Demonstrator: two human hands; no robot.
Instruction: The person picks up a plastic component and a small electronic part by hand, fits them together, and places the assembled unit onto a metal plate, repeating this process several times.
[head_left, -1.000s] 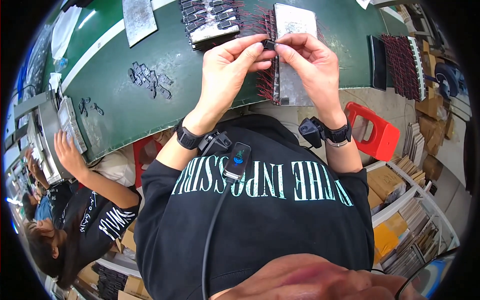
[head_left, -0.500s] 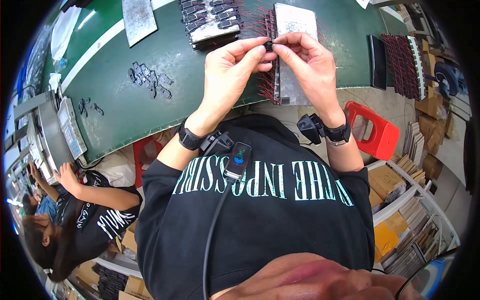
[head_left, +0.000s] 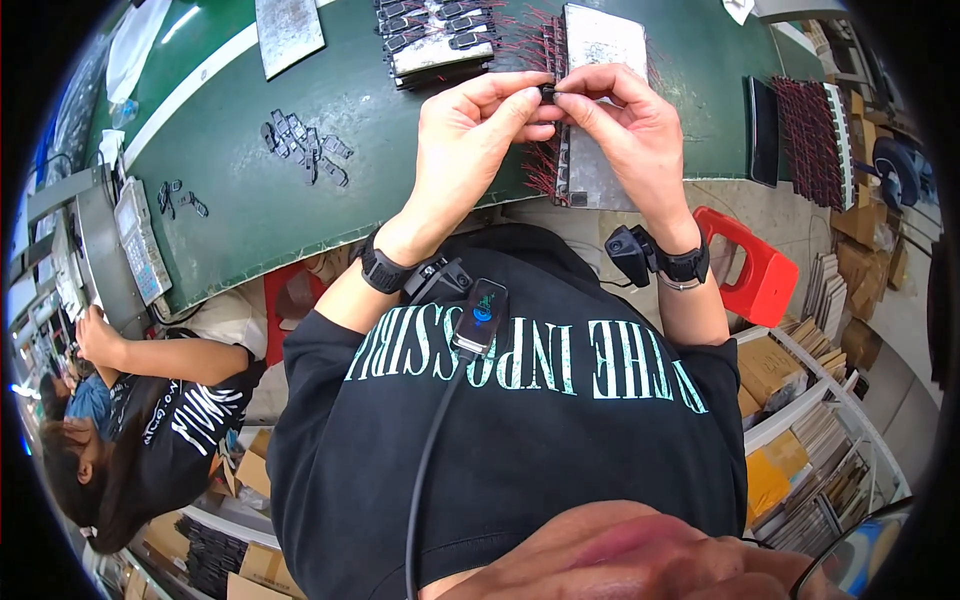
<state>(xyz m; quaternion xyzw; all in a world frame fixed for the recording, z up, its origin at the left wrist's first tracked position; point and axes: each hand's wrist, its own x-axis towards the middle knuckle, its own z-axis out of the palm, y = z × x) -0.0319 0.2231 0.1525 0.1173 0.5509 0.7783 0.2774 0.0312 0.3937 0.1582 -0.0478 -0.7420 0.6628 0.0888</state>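
Pinched between both hands is a small black part [head_left: 547, 92], mostly covered by fingertips. My left hand [head_left: 475, 135] closes on it from the left, thumb against forefinger. From the other side my right hand [head_left: 625, 120] grips it the same way. Just beneath them lies a pale metal plate [head_left: 600, 165], with a row of red-wired black pieces [head_left: 545, 165] along its left edge. To the left, a metal plate stack [head_left: 440, 60] carries several black parts with wires. Farther left, a loose pile of small black parts [head_left: 305, 148] rests on the green table [head_left: 370, 180].
Another bare plate [head_left: 288, 35] lies at the far left. At the right are a black tray [head_left: 762, 130] and a rack of red wires [head_left: 808, 140]. A red stool [head_left: 750, 270] stands below the table edge. A co-worker [head_left: 170, 400] sits at a machine on the left.
The view has shifted slightly, so the table things sit a little farther right. Both my hands keep the small part pinched. The co-worker's arm has drawn in toward the machine.
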